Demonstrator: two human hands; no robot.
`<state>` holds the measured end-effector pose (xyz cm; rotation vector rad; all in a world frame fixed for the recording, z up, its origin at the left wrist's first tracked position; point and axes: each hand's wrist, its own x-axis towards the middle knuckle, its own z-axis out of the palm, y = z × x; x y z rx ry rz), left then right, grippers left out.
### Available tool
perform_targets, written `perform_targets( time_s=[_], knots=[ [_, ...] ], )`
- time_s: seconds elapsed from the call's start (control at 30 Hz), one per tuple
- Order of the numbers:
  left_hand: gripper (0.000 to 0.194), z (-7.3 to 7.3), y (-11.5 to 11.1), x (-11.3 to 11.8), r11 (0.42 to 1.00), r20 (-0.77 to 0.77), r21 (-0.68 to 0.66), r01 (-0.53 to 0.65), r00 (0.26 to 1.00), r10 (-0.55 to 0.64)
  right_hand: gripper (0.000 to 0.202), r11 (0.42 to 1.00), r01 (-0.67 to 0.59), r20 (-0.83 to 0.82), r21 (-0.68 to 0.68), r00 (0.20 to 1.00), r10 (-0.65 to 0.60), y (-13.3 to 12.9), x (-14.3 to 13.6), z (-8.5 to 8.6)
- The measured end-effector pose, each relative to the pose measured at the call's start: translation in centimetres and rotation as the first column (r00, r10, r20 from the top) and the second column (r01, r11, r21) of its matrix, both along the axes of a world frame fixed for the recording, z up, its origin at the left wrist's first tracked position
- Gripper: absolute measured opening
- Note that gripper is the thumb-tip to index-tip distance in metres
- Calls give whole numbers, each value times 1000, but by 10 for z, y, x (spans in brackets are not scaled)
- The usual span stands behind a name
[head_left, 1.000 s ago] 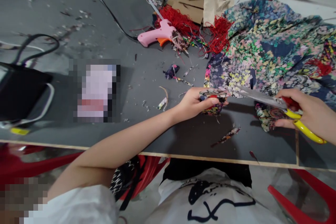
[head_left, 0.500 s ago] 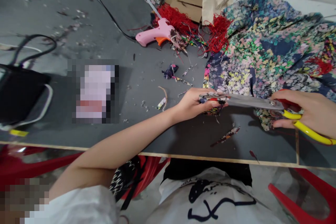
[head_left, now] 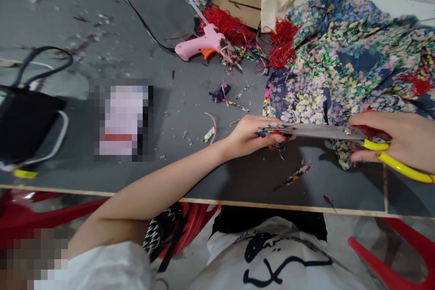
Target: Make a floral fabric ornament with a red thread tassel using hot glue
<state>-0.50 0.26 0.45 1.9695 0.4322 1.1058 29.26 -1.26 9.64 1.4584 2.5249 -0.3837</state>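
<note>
My right hand (head_left: 394, 140) is closed around the yellow handles of a pair of scissors (head_left: 326, 131), with the blades pointing left. Pinched in my left hand (head_left: 251, 133) is a small piece of floral fabric (head_left: 277, 138), its edge at the scissor tips. How deep the blades reach into it is partly hidden by my fingers. Just behind both hands lies a large heap of floral cloth (head_left: 340, 77), one corner hanging down beside my right hand. A thin fabric scrap (head_left: 294, 176) rests on the grey table in front of the scissors.
A pink glue gun (head_left: 199, 45) lies by red thread bundles (head_left: 234, 25) and cardboard pieces (head_left: 249, 7). A blurred phone-like rectangle (head_left: 120, 118) and a black box with cables (head_left: 29, 122) are on the left. Scraps litter the grey table (head_left: 190, 172). Red chairs (head_left: 390, 258) stand below its edge.
The scissors and my right hand have shifted slightly up and left, and the blades look closer together. My left hand keeps its hold on the fabric piece.
</note>
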Motion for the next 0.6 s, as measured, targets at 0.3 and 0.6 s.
perform_targets(
  time_s=[0.3, 0.6],
  knots=[
    [28, 3, 1, -1, 999, -38, 42, -25, 999, 26, 75, 998, -68, 45, 13, 997, 68, 1, 0, 4],
    [36, 2, 0, -2, 1000, -82, 9, -20, 996, 21, 61, 980, -191, -18, 48, 981, 192, 1, 1, 5]
  ],
)
